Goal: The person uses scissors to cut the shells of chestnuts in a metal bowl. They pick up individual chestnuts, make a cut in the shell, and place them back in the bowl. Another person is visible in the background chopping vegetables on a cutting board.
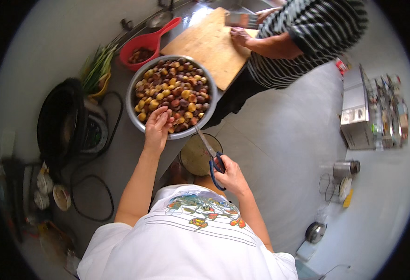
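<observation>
A wide metal bowl [130, 101] full of round, purple-brown and yellow chestnuts [177, 91] stands at the counter's edge before me. Over its near side is my left hand [158, 126], fingers bent and thumb close to them among the chestnuts. Whether a chestnut sits between those fingertips is hard to make out. My right hand [231, 175] grips a pair of scissors [206, 142] by its dark blue handles. The blades look close together, and their tips reach the bowl's near rim.
Behind the bowl lie a red long-handled scoop [140, 43] with brown pieces and a wooden cutting board [201, 45]. Another person in a striped shirt [306, 45] holds a cleaver [241, 20] there. Left are a black electric cooker [72, 122], its cord, and green onions [98, 68]. A round stool [199, 154] stands below.
</observation>
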### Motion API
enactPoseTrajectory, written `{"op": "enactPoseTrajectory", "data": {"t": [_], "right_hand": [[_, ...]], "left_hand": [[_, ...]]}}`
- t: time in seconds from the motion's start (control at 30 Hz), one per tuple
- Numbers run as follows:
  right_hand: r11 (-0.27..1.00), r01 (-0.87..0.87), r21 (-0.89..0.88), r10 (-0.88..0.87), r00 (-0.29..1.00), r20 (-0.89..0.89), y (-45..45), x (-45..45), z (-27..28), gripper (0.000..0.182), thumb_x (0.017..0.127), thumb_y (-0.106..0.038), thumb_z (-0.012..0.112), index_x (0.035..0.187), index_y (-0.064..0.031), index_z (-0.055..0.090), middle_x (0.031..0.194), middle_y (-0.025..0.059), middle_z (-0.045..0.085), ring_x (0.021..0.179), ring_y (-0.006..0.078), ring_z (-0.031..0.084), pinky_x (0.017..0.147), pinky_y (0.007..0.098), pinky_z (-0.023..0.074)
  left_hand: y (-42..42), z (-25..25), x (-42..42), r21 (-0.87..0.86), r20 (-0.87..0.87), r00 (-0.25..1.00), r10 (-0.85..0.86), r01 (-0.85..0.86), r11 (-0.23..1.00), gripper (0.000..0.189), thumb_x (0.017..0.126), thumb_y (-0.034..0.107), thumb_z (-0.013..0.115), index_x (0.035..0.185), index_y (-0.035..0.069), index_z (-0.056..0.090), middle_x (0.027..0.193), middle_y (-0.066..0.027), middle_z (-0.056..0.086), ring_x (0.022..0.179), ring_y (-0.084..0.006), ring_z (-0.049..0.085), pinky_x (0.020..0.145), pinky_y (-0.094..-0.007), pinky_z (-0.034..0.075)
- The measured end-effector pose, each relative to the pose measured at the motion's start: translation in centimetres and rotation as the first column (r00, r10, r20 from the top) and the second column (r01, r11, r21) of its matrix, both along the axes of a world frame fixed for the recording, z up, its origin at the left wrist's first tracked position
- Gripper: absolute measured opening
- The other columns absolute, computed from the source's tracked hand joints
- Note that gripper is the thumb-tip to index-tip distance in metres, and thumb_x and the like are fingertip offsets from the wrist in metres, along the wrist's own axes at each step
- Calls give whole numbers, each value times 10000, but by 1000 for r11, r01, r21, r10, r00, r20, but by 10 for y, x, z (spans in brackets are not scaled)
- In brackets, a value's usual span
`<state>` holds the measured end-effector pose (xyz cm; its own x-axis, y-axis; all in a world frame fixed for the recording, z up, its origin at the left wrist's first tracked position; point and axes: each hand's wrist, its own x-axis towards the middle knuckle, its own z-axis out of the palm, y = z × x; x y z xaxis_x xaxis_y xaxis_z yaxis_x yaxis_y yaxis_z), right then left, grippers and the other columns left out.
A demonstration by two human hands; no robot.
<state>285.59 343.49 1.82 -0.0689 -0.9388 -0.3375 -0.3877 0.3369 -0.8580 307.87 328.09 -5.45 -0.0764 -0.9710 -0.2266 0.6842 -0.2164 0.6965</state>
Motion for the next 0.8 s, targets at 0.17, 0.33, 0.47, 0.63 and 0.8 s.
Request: {"op": "enactPoseTrajectory", "data": {"t": [0.17, 0.33, 0.47, 0.63, 0.8], "right_hand": [[989, -145, -18, 142, 986, -91, -38, 1, 21, 416, 776, -342, 764, 847, 7, 548, 621, 101, 553, 547, 189, 523, 568, 328, 452], [973, -229, -44, 216, 955, -203, -63, 9, 31, 419, 801, -358, 748, 826, 7, 545, 602, 106, 541, 548, 210, 532, 561, 330, 444], [974, -227, -12, 212, 925, -314, -73, 16, 20, 417, 805, -382, 743, 846, -3, 575, 632, 123, 586, 578, 258, 590, 570, 345, 464], [936, -351, -18, 285, 790, -543, -88, 28, 35, 463, 776, -455, 742, 830, -25, 577, 710, 132, 641, 689, 338, 644, 633, 413, 511], [860, -491, -142, 256, 653, -713, -108, 31, 40, 468, 721, -433, 781, 888, -42, 586, 827, 115, 653, 767, 318, 650, 639, 418, 519]], "left_hand": [[1, -7, 7, -48, -89, 994, -56, 52, 998, 251, 1011, 110, 484, 1240, 55, 570, 1103, -89, 675, 874, -133, 641, 725, -260, 527], [-1, -3, 13, 2, -84, 993, -86, 87, 996, 302, 990, 78, 510, 1289, 45, 543, 1176, -105, 642, 929, -148, 639, 773, -254, 530], [-5, 3, 22, -2, 12, 994, -104, 104, 995, 353, 966, 36, 529, 1319, 34, 520, 1193, -109, 630, 946, -155, 637, 791, -255, 530], [-12, 13, 37, -66, 123, 983, -139, 148, 987, 358, 954, 29, 549, 1311, 24, 512, 1170, -103, 634, 946, -152, 636, 788, -250, 522], [-19, 16, 58, -90, 148, 976, -160, 175, 981, 271, 959, 58, 560, 1229, 29, 552, 1160, -102, 639, 915, -140, 635, 784, -246, 513]]}}
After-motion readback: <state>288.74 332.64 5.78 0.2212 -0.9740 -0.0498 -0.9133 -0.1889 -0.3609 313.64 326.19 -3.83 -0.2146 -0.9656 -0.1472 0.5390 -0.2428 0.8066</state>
